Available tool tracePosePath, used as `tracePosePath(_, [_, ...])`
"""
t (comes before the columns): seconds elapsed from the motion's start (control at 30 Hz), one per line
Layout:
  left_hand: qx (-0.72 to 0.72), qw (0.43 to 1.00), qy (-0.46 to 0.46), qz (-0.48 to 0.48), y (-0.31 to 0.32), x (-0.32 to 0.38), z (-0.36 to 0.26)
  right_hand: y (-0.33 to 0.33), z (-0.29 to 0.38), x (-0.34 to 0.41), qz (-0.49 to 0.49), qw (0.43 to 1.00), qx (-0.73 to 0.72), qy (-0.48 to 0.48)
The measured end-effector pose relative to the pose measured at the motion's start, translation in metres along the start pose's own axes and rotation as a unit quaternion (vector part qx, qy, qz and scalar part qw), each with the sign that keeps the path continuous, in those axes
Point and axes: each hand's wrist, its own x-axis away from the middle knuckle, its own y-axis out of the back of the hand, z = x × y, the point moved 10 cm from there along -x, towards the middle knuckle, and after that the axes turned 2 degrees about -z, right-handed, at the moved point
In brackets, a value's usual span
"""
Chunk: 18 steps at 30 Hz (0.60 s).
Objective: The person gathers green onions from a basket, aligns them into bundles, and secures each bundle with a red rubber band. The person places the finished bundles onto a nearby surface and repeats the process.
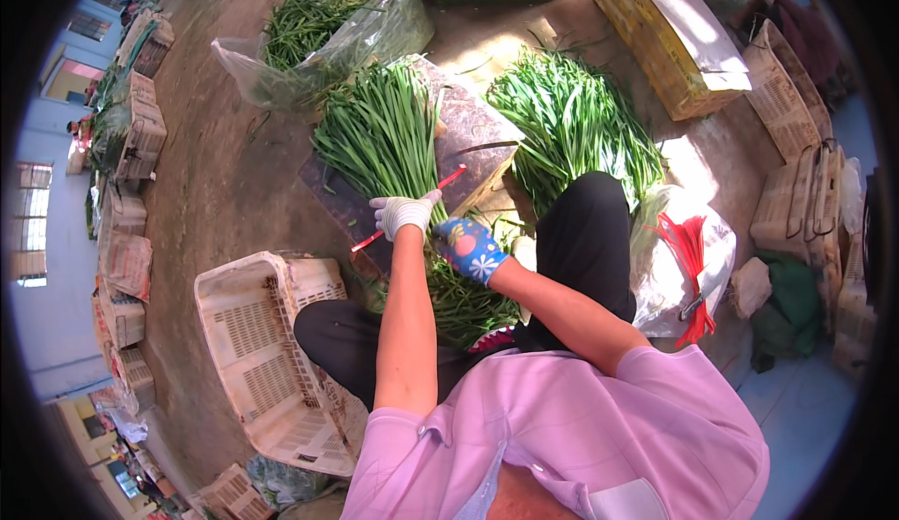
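Note:
My left hand (406, 214), in a whitish glove, grips a bunch of long flat green leaves, likely garlic chives (383, 133), near its stem end. The bunch lies on a dark, worn board (484, 116), its leaves fanning away from me. A red tie strip (369, 240) passes beneath the bunch and my left hand, with both ends showing. My right hand (469, 247), in a blue flowered glove, is at the stem ends just right of my left hand; its fingers are blurred and partly hidden. Loose green leaves (470, 302) lie below both hands, between my legs.
A larger pile of leaves (569, 119) lies right of the board. Red strips (692, 274) rest on a white plastic bag (650, 295) by my right knee. A plastic crate (246, 337) stands at left, an open bag of greens (316, 21) beyond the board, a yellow box (660, 35) at upper right.

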Motion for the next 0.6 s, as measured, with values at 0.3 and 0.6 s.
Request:
tracePosePath(0.3, [-0.015,1.0,0.0,-0.013,-0.001,-0.002,-0.001,-0.005,0.014,0.017,0.042,0.998,-0.044,-0.034])
tracePosePath(0.6, [-0.01,1.0,-0.016,-0.023,0.001,0.001,-0.001,0.033,-0.075,0.006,-0.134,0.953,-0.153,-0.225])
